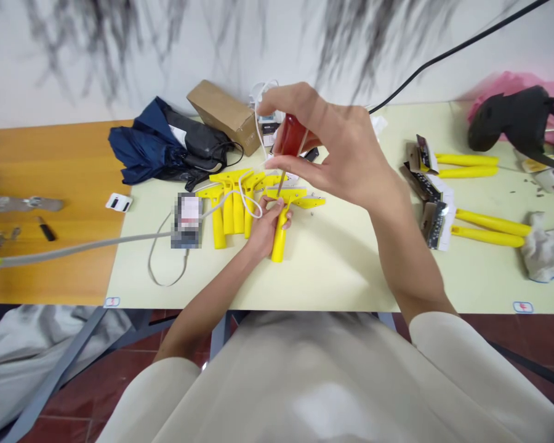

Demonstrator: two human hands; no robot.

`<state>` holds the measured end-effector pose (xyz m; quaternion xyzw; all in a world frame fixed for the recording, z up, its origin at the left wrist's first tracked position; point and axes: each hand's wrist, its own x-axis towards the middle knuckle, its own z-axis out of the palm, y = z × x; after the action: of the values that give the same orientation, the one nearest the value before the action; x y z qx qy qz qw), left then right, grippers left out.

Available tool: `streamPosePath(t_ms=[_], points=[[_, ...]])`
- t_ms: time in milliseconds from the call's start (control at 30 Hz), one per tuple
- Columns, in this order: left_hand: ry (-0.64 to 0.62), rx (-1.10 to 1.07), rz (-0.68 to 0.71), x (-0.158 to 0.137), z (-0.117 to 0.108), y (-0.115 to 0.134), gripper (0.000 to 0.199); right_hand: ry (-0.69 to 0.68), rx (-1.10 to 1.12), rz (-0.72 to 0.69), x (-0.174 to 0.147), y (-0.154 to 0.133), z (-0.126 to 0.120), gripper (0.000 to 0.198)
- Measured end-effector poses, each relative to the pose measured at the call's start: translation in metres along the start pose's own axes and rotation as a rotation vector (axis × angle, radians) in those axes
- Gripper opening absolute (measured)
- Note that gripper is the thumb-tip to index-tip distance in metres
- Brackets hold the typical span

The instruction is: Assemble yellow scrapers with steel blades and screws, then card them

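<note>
While the left hand grips a yellow scraper on the pale bench, the right hand pinches a red-handled screwdriver, its tip down on the scraper's head, beside more yellow scrapers.

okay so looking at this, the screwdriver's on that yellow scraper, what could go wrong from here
1. The left hand steadies the yellow scraper right beside the tip of the red-handled screwdriver in the right hand; a slip might jab those fingers.
2. The white cable loops across the work and could snag.
3. Small screws lie loose on the table and might roll off.
</note>
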<state>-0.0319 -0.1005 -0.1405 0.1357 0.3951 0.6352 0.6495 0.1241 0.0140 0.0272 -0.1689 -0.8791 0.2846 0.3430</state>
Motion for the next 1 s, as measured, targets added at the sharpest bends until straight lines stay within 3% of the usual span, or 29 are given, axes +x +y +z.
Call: streamPosePath(t_ms=[67,233,333,400,567,767,1000], points=[[-0.005,0.006,-0.006,-0.001,0.0,-0.001,0.052,0.032,-0.039,0.001,0.001,0.0,0.0,0.047],[0.016,-0.014,0.024,0.0,0.0,0.0,0.054,-0.066,0.118,0.045,-0.002,-0.005,0.001,0.054],[0.015,-0.014,0.014,-0.001,0.001,0.0,0.053,0.009,0.107,0.086,0.0,0.001,0.002,0.054],[0.016,-0.018,0.004,-0.001,0.001,0.0,0.051,0.04,0.09,0.071,0.003,0.005,0.002,0.056],[0.027,-0.019,0.022,-0.002,0.002,0.0,0.053,-0.051,0.13,0.011,0.002,0.001,-0.001,0.058],[0.01,-0.004,0.014,-0.003,0.003,0.0,0.051,0.053,0.062,0.019,0.0,0.002,0.002,0.055],[0.018,0.011,0.024,-0.002,0.003,0.0,0.053,-0.071,0.149,0.035,-0.004,-0.008,-0.004,0.053]])
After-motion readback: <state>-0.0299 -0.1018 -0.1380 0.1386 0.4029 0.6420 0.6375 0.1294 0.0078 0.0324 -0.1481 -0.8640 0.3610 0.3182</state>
